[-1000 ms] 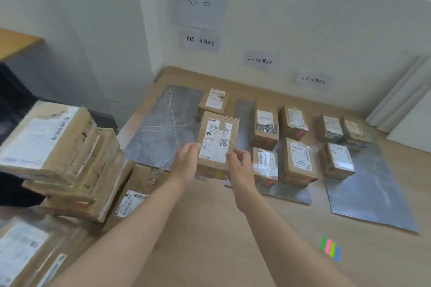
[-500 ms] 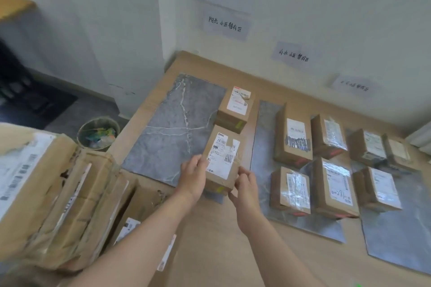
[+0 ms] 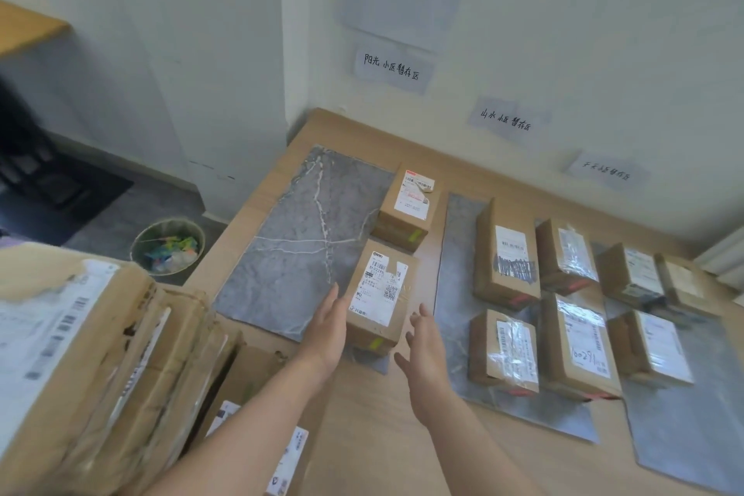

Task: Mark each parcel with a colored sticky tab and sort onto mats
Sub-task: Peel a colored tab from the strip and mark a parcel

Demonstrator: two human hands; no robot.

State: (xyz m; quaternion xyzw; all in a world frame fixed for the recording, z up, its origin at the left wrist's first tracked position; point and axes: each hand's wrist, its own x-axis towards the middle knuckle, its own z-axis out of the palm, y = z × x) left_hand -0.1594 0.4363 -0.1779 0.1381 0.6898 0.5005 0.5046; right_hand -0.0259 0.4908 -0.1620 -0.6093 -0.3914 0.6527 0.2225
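Left hand (image 3: 327,330) and right hand (image 3: 423,352), fingers (image 3: 332,299) straight, empty, beside parcel (image 3: 380,290); second parcel (image 3: 408,209) just behind.

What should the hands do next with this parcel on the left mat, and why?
Probably pull both hands back and reach for the unsorted pile. The parcel rests on the left mat, tab already on its front; left hand merely touches its side, right hand is clear.

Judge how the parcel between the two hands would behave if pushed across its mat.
The parcel lies flat and squat on the grey mat, so it would probably slide, not tip. Its cardboard edges look square and undented, so likely stiff under a grip. Its taped, labelled top may be slicker than the bare sides.
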